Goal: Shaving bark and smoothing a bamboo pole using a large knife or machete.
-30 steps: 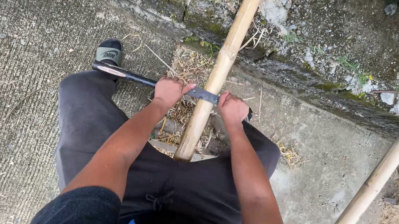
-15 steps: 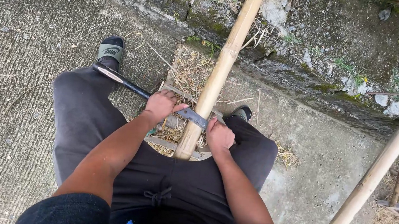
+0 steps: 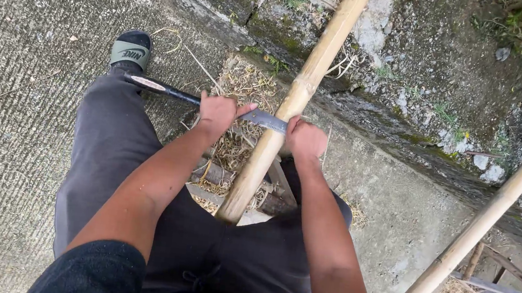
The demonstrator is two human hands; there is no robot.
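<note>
The left hand (image 3: 217,113) is wrapped tight around the knife (image 3: 264,119) handle. The right hand (image 3: 306,138) grips the blade's far end. The blade lies across the bamboo pole (image 3: 292,104), between the knees.

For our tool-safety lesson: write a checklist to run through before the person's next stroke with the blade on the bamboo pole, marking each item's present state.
1. Left hand gripping the blade near its black handle: ok.
2. Right hand holding the blade's far end: cannot tell, pole hides it.
3. Blade lying across the bamboo pole: ok.
4. Pole's lower end braced between the legs: ok.
5. Hands protected: not ok, bare.
6. Foot in sandal away from the blade: not ok, handle close by.
</note>
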